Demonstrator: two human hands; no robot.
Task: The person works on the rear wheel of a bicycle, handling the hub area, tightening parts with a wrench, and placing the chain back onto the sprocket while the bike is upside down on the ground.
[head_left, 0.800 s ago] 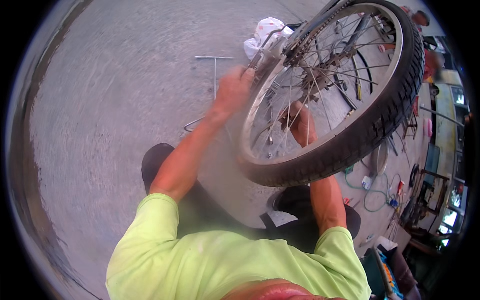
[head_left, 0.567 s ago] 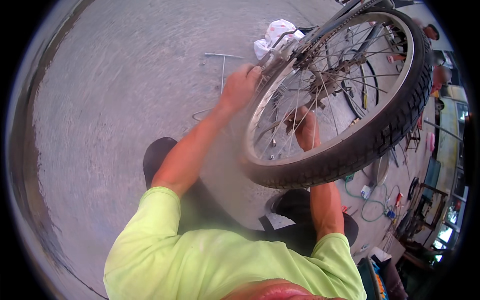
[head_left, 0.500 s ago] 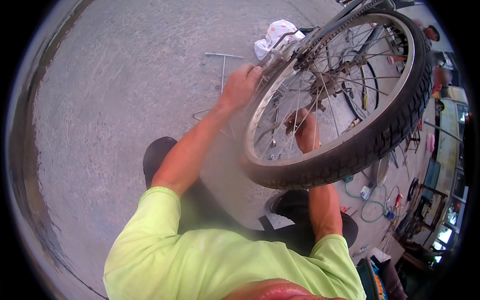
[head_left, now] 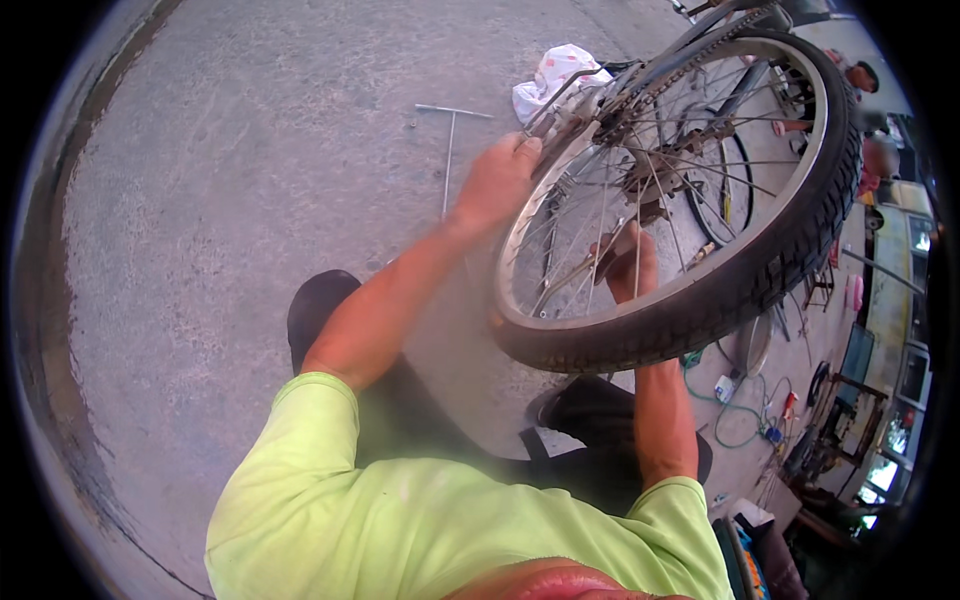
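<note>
A bicycle wheel (head_left: 690,325) with a black knobbly tyre is raised at a tilt in front of me, still joined to the bicycle frame (head_left: 690,45). My left hand (head_left: 497,182) is closed round a metal part of the frame, just left of the rim; its fingertips are partly hidden. Behind the spokes, my right hand (head_left: 627,262) reaches up close below the hub (head_left: 650,180). Its fingers are closed on a slim metal rod-like tool (head_left: 567,284), which slants down and left. The spokes and tyre cover part of that hand and forearm.
A T-handled wrench (head_left: 451,150) lies on the concrete floor left of the wheel, near a white plastic bag (head_left: 562,80). Right of me are a green hose or cable (head_left: 735,430), a stool (head_left: 820,290) and a parked vehicle (head_left: 905,280). Other people (head_left: 862,76) are at the far right.
Both my hands have shifted slightly right. The metal tool in my right hand now slants at a different angle behind the spokes. The wheel has barely moved.
</note>
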